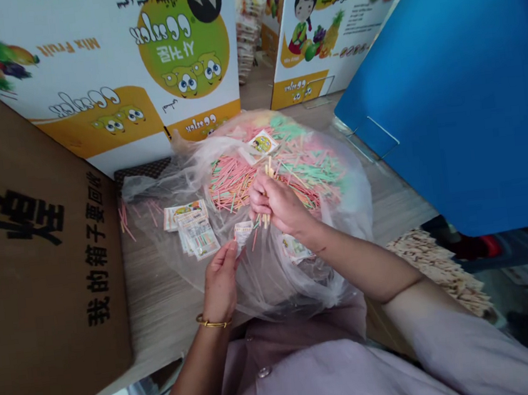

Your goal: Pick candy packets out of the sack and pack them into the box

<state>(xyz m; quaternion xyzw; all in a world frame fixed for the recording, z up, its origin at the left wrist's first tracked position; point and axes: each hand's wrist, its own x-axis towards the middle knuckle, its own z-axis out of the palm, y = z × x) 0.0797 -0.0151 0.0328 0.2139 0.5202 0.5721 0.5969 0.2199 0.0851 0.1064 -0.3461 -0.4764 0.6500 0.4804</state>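
Note:
My left hand [220, 277] pinches a small printed packet [243, 230] between thumb and fingers. Just above and to its right, my right hand [277, 201] is closed around a few thin pale-yellow sticks [269, 167]; their ends poke out above and below the fist. Under the right hand lies a heap of pink, green and yellow candy-like sticks [231, 181] in a large clear plastic bag [259, 286]. Several filled packets [198, 233] lie overlapping left of my hands. Another packet [262, 142] rests on top of the heap, and one more [295, 247] is partly covered by my right forearm.
White printed cartons [103, 63] stand along the back of the table [157, 309]. A brown cardboard box [38, 246] walls off the left side, a blue panel [462, 107] the right. Loose pink sticks [125, 221] lie near the brown box. Many packets [441, 267] are piled low at the right.

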